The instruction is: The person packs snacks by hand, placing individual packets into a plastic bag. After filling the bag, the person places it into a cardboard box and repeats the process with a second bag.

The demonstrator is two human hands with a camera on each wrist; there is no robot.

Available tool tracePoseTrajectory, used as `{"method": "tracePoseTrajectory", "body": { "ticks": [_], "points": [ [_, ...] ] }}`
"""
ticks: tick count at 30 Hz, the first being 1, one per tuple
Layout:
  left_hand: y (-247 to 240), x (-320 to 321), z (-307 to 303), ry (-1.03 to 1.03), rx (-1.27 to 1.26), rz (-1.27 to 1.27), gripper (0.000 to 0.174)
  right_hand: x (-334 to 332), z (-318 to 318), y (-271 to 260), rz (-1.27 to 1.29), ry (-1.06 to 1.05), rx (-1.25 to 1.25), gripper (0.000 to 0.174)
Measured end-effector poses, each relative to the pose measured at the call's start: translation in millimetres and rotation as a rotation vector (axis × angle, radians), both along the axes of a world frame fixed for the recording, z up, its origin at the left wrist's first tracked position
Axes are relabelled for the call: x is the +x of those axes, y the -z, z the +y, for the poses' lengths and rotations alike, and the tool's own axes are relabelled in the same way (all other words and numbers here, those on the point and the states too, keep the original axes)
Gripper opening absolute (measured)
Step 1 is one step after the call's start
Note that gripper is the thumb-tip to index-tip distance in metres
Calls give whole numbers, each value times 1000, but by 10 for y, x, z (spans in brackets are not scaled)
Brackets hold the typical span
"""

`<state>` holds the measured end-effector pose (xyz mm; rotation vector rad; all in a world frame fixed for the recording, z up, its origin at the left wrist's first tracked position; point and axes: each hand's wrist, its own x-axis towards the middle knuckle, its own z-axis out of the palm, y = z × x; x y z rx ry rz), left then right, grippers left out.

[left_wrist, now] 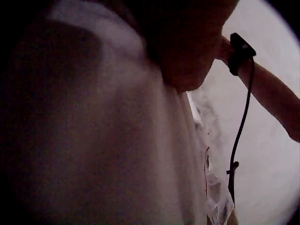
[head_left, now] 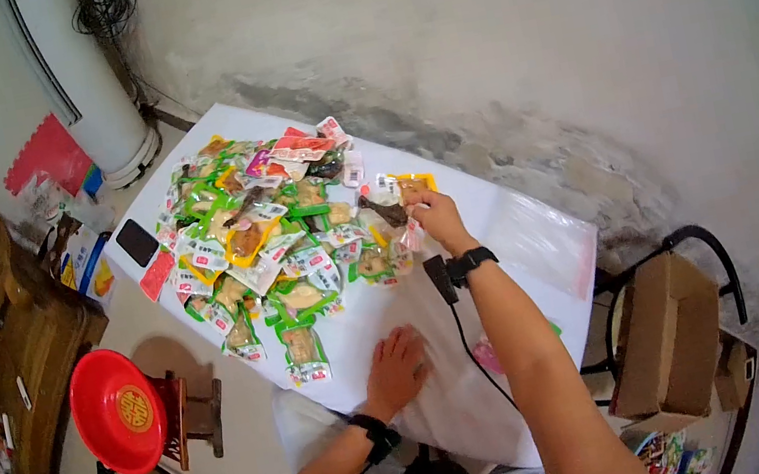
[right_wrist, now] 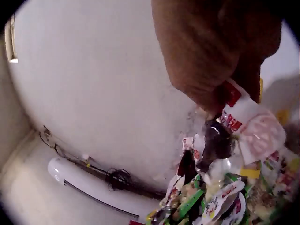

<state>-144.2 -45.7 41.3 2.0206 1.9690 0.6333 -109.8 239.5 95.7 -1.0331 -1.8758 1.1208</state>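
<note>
My right hand (head_left: 441, 221) is over the right end of a heap of sealed snack packets (head_left: 281, 224) on the white-covered table. Its fingertips pinch the corner of a clear packet with a dark brown piece inside (head_left: 382, 211). In the right wrist view, this dark-filled packet (right_wrist: 216, 145) hangs below the fingers, beside a white and pink packet (right_wrist: 262, 136). A yellow-edged packet (head_left: 415, 180) lies just behind the fingertips. My left hand (head_left: 397, 371) rests on the table near its front edge, fingers loosely extended and holding nothing.
A black phone (head_left: 137, 243) lies at the table's left corner. Clear plastic film (head_left: 543, 244) covers the right end. A red basin (head_left: 116, 410) stands on a stool at left, and a cardboard box (head_left: 667, 339) is at right. A black cable (head_left: 467, 343) trails from my right wrist.
</note>
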Motion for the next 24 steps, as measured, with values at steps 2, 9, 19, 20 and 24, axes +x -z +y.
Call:
{"method": "tracePoseTrajectory", "body": {
  "ticks": [2,9,19,20,24],
  "points": [
    [-15,-9,13,17,17,-28,46,315,-296,-297,54,-10,-128,13],
    [417,-53,-15,21,215,-81,41,1330,-1473,-377,437,83,-698,23],
    [-416,-163,-865,-207,-437,-1372,44,2180,-2965,-26,156,-89,-561,16],
    [-415,-167,-936,-160,-603,-1229,40,2183,-3034,18,162,-88,-564,16],
    [-519,10,-1144,-148,-680,-1209,29,2202,-3164,189,132,-130,-498,19]
  ]
}}
